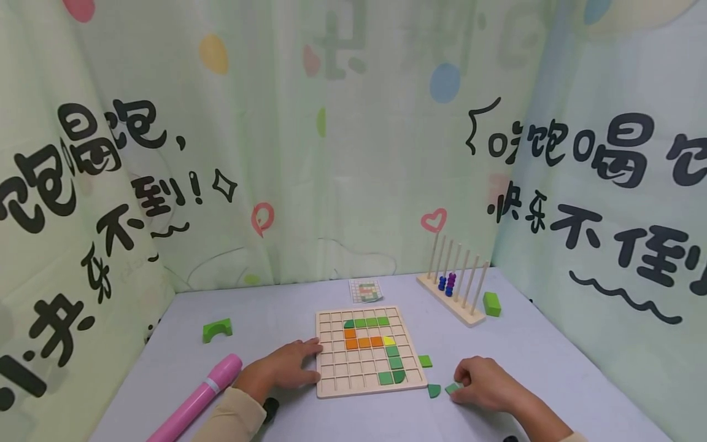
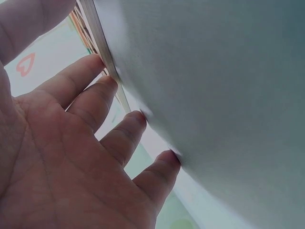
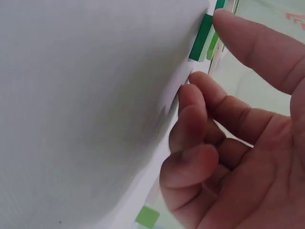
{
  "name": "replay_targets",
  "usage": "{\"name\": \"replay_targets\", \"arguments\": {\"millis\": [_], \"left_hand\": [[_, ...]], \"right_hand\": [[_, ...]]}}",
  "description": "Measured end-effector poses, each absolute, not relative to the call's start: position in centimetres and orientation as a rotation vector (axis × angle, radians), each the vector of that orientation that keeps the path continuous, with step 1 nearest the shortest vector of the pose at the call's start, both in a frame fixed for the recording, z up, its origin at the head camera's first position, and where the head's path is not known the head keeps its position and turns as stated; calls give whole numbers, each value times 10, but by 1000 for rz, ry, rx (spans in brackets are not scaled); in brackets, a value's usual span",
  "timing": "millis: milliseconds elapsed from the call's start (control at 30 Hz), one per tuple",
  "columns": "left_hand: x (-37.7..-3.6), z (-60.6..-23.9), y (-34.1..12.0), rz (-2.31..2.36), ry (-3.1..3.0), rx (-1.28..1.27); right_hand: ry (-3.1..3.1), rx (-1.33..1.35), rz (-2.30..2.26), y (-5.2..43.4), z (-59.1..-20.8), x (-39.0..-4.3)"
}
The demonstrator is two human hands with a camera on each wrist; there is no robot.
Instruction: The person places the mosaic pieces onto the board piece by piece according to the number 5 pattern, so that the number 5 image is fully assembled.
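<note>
In the head view, a wooden grid board (image 1: 358, 370) holds green, orange and yellow tiles that form a stepped line. My left hand (image 1: 289, 363) rests at its left edge, fingers spread. The left wrist view has those fingertips (image 2: 136, 118) against the board's side (image 2: 101, 38). On the right, my right hand (image 1: 486, 383) is low over the table at a small green tile (image 1: 453, 388). In the right wrist view the thumb reaches the tile (image 3: 202, 38), while the curled fingers stay apart from it. A rounded green tile (image 1: 434, 390) and a light green square tile (image 1: 425, 361) lie nearby.
A printed pattern card (image 1: 366, 291) lies behind the board. Back right stand a peg rack (image 1: 455, 304) with beads and a green block (image 1: 491, 304). On the left are a green arch block (image 1: 218, 329) and a pink tube (image 1: 196, 402). Printed curtains (image 1: 359, 184) surround the table.
</note>
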State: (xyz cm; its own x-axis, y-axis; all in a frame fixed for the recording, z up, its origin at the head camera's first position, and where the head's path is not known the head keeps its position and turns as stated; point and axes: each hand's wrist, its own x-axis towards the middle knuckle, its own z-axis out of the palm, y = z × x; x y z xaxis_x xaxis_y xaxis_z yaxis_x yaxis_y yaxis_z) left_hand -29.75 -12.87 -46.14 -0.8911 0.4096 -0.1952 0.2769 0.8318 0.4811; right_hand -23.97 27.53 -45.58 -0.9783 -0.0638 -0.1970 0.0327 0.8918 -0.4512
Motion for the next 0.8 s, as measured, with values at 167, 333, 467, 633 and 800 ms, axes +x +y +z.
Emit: {"name": "replay_targets", "arguments": {"millis": [167, 333, 467, 633, 800], "left_hand": [[-299, -463, -129, 661, 2720, 521], [-301, -465, -129, 659, 2721, 509], [-301, -466, -129, 666, 2716, 505], [-300, -466, -128, 663, 2717, 510], [-298, -465, -127, 651, 2723, 519]], "right_hand": [[2872, -25, -682, 276, -455, -239], [2859, -22, -752, 271, -456, -240], [2855, -69, -830, 267, -456, -241], [2874, -77, -920, 261, -451, -246], [2842, -180, -1007, 251, -450, -251]]}}
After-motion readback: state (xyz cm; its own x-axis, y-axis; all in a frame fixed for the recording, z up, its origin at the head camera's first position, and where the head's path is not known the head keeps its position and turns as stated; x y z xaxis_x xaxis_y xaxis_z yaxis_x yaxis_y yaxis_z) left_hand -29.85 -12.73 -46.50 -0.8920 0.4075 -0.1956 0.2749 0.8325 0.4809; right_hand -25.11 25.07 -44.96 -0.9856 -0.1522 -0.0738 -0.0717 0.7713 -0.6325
